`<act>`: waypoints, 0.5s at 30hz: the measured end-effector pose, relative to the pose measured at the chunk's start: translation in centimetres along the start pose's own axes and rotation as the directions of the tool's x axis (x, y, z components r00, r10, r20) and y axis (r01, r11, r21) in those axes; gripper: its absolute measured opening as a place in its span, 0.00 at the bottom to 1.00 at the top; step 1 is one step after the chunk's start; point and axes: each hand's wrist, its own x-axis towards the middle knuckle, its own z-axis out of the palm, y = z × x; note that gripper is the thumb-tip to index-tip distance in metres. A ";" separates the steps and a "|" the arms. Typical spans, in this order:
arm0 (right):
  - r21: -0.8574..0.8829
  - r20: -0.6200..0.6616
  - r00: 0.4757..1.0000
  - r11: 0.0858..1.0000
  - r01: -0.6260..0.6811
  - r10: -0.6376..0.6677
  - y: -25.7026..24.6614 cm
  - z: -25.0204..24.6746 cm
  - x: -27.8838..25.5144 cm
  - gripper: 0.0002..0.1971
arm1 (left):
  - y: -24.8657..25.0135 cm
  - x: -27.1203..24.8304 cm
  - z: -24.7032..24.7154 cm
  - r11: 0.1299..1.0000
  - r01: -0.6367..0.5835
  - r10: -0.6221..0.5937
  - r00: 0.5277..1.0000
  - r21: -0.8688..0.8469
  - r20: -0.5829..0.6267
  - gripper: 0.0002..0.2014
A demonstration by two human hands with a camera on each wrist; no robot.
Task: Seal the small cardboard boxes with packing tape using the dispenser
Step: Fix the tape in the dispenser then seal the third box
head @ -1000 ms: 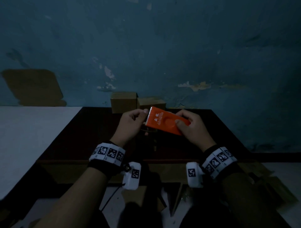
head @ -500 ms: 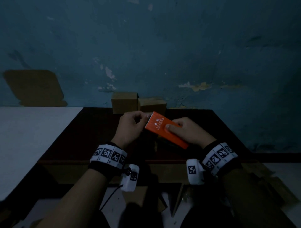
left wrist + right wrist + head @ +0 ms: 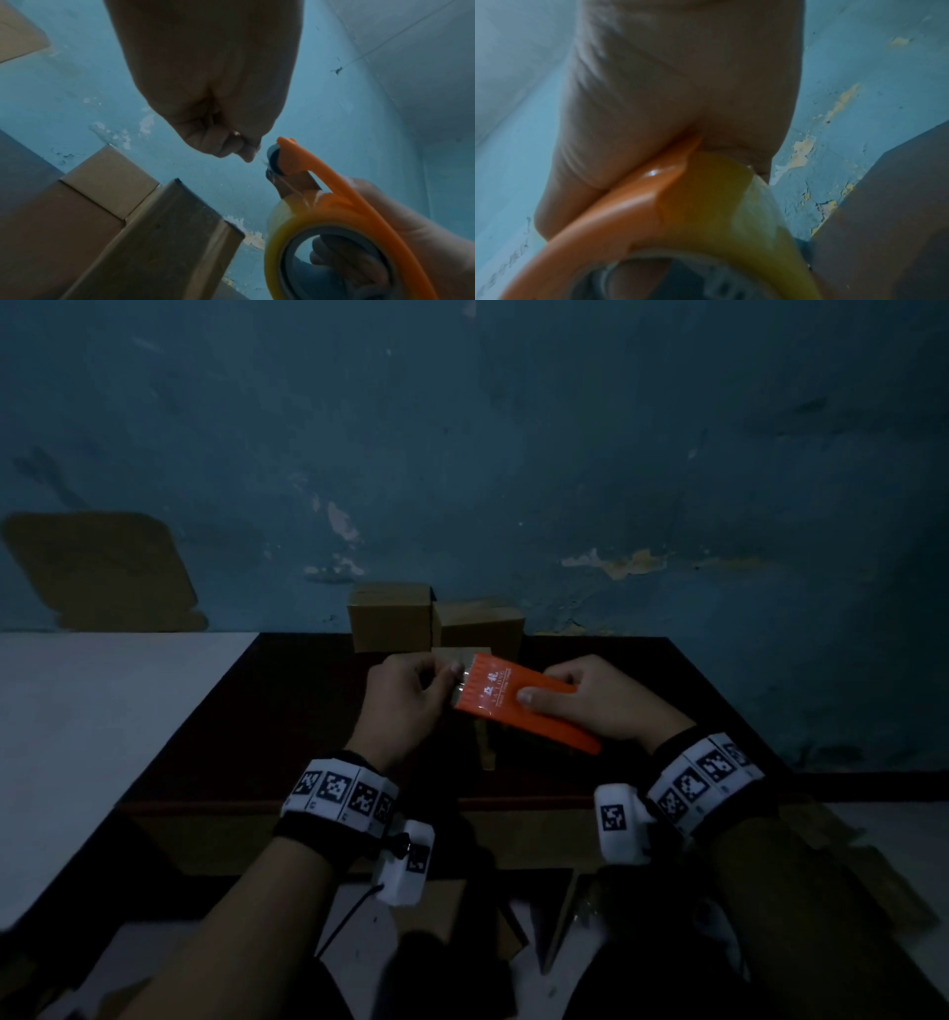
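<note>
Just below the middle of the head view, the right hand (image 3: pixel 606 706) has its grip clamped on the orange dispenser (image 3: pixel 518 701), thumb flat on its top plate and fingers through the core of the tape roll (image 3: pixel 308 229). The left hand (image 3: pixel 411 695) is at the toothed front edge, fingertips (image 3: pixel 246 156) pinched together on what looks like the free end of the tape, though the film is too thin and clear to be sure. The dispenser looks like light, stiff plastic, best held as it is now; the teeth are the part to keep skin away from. The tape will likely be slippery on its back, sticky underneath, and quick to fold onto itself if let go slack.

Two small cardboard boxes (image 3: pixel 436 618) stand side by side at the far edge of the dark counter (image 3: pixel 287 711), against a peeling blue wall (image 3: pixel 513 454). They are probably light, and apt to slide unless steadied. The room is very dim. A pale surface (image 3: pixel 102 701) lies at the left.
</note>
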 end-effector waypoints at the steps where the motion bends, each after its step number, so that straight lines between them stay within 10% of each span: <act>1: -0.007 -0.002 1.000 1.000 0.002 -0.002 0.0 -0.3 0.0 0.27 | -0.1 0.0 -0.1 1.000 0.003 -0.003 1.000 0.007 -0.017 0.08; 15: 0.011 0.007 0.987 0.987 -0.158 0.158 3.5 -4.5 0.6 0.21 | -3.3 -0.6 -2.5 0.912 0.384 -0.393 0.919 -0.147 -0.035 0.14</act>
